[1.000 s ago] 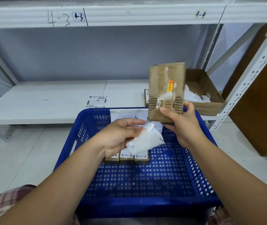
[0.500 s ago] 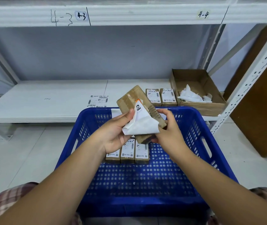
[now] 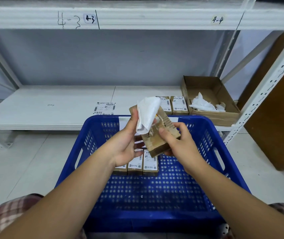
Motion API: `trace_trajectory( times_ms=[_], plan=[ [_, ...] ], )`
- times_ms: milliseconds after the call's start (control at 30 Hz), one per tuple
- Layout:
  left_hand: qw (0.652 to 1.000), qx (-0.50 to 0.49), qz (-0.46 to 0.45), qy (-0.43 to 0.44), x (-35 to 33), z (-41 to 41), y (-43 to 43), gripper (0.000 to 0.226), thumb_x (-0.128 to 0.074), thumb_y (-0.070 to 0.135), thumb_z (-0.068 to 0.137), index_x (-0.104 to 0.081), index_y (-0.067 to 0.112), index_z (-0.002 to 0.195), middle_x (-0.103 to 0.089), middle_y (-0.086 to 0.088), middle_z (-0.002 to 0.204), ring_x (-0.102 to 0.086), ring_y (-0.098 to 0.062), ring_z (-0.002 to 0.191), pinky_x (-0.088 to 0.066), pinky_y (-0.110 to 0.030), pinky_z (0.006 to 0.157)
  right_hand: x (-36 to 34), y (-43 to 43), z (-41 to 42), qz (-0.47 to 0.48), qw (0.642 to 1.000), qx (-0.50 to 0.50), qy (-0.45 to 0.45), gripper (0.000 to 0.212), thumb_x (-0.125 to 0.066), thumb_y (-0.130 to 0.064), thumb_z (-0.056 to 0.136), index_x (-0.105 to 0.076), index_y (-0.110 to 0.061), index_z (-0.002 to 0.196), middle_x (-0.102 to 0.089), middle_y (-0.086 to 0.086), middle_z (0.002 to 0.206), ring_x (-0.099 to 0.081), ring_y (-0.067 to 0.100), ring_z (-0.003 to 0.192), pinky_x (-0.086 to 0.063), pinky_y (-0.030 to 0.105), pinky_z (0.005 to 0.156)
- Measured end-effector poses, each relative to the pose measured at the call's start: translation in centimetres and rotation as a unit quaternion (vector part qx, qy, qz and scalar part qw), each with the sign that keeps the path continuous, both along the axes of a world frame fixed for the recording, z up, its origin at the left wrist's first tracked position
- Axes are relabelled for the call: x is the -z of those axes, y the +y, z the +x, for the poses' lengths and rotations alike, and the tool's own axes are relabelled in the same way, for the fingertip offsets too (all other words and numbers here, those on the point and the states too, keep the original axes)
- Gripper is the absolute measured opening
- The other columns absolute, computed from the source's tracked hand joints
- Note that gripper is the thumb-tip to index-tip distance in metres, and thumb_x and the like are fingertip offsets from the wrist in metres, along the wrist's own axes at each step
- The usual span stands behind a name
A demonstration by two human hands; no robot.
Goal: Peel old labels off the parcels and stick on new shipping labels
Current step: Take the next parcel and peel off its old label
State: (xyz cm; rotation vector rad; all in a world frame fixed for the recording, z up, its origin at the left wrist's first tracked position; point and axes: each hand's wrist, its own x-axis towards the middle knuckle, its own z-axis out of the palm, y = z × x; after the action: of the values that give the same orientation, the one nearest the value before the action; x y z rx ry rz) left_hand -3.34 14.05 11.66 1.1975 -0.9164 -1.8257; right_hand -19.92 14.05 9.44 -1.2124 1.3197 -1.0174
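Brown cardboard parcel [image 3: 156, 140] is held tilted above the blue plastic basket [image 3: 198, 119], near its far wall. Right hand [image 3: 177, 144] grips its right side with curled fingers. Left hand [image 3: 125, 145] pinches the curled white paper label [image 3: 147, 114], which stands up from the parcel's far end.

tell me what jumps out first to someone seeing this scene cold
First, the small cardboard parcel held up mid-frame over the blue crate: the right hand grips it while the left hand pinches a curling white label at its top edge. Next, three labelled parcels sit in a row inside the crate. On the shelf behind, an open cardboard box holds crumpled white paper.
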Motion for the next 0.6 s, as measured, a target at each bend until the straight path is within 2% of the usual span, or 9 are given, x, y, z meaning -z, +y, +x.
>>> trace_trajectory(
  times_ms=[67, 133, 200, 267, 333, 467, 533, 600],
  plan=[
    [0.999, -0.034, 0.006, 0.027, 0.2, -0.4, 0.2, 0.087, -0.046, 0.080, 0.058, -0.061, 0.025, 0.124, -0.065, -0.006, 0.123, -0.060, -0.026, 0.115, -0.041, -0.051, 0.102, 0.1, 0.1, 0.2, 0.012, 1.000, -0.023, -0.006, 0.041, -0.067, -0.043, 0.087, -0.047, -0.027, 0.118, -0.070, -0.001, 0.110, -0.071, 0.016, 0.092, -0.060, 0.032, 0.072],
    [0.996, -0.083, -0.002, 0.034, 0.2, -0.8, 0.3, 0.087, -0.055, 0.076, 0.055, -0.062, 0.022, 0.123, -0.066, -0.009, 0.119, -0.064, -0.029, 0.109, -0.046, -0.053, 0.097, 0.0, 0.1, 0.4, 0.014, 0.998, -0.047, 0.027, 0.046, -0.069, -0.045, 0.085, -0.045, -0.029, 0.121, -0.067, -0.001, 0.117, -0.068, 0.015, 0.100, -0.057, 0.038, 0.087],
    [0.992, -0.123, -0.016, 0.012, 0.2, -1.0, 0.3, 0.076, -0.055, 0.071, 0.060, -0.066, 0.020, 0.116, -0.070, -0.007, 0.111, -0.066, -0.027, 0.104, -0.049, -0.050, 0.095, -0.4, 0.1, 0.5, -0.030, 0.989, -0.057, 0.134, 0.061, -0.071, -0.047, 0.082, -0.038, -0.038, 0.132, -0.052, -0.006, 0.132, -0.051, 0.011, 0.121, -0.045, 0.036, 0.103],
    [0.988, -0.151, -0.035, -0.022, 0.2, -1.0, 0.4, 0.064, -0.055, 0.064, 0.067, -0.068, 0.018, 0.110, -0.073, -0.006, 0.103, -0.068, -0.025, 0.100, -0.050, -0.047, 0.095, -1.4, 0.4, 0.5, -0.097, 0.973, -0.034, 0.207, 0.079, -0.074, -0.045, 0.080, -0.026, -0.045, 0.143, -0.037, -0.010, 0.137, -0.029, 0.008, 0.131, -0.032, 0.034, 0.107],
    [0.981, -0.182, -0.062, -0.038, 0.3, -1.1, 0.4, 0.056, -0.059, 0.055, 0.072, -0.068, 0.014, 0.108, -0.073, -0.009, 0.101, -0.069, -0.027, 0.097, -0.051, -0.047, 0.094, -2.4, 0.7, 0.5, -0.142, 0.976, -0.021, 0.165, 0.079, -0.073, -0.040, 0.081, -0.028, -0.044, 0.145, -0.044, -0.014, 0.134, -0.033, 0.005, 0.129, -0.033, 0.030, 0.103],
    [0.967, -0.212, -0.129, -0.056, 0.1, -1.7, 0.8, 0.048, -0.066, 0.043, 0.075, -0.068, 0.011, 0.111, -0.071, -0.011, 0.105, -0.068, -0.029, 0.099, -0.053, -0.048, 0.090, -2.9, 1.0, 0.8, -0.128, 0.991, -0.041, 0.026, 0.055, -0.072, -0.031, 0.085, -0.045, -0.040, 0.132, -0.061, -0.015, 0.116, -0.063, 0.004, 0.102, -0.054, 0.030, 0.091],
    [0.956, -0.215, -0.167, -0.106, 0.3, -1.9, 0.7, 0.044, -0.072, 0.046, 0.071, -0.070, 0.021, 0.107, -0.069, -0.007, 0.111, -0.066, -0.023, 0.104, -0.053, -0.043, 0.091, -2.6, 1.1, 1.1, -0.108, 0.994, -0.029, 0.011, 0.048, -0.073, -0.030, 0.084, -0.050, -0.037, 0.126, -0.063, -0.011, 0.113, -0.067, 0.007, 0.098, -0.057, 0.030, 0.086],
    [0.945, -0.197, -0.199, -0.172, 0.4, -2.1, 0.8, 0.046, -0.076, 0.060, 0.062, -0.071, 0.037, 0.101, -0.060, -0.005, 0.123, -0.062, -0.018, 0.109, -0.052, -0.040, 0.093, -2.3, 1.1, 1.4, -0.084, 0.996, -0.008, -0.014, 0.038, -0.073, -0.029, 0.084, -0.056, -0.031, 0.119, -0.065, -0.007, 0.111, -0.068, 0.012, 0.098, -0.058, 0.035, 0.087]
  ],
)
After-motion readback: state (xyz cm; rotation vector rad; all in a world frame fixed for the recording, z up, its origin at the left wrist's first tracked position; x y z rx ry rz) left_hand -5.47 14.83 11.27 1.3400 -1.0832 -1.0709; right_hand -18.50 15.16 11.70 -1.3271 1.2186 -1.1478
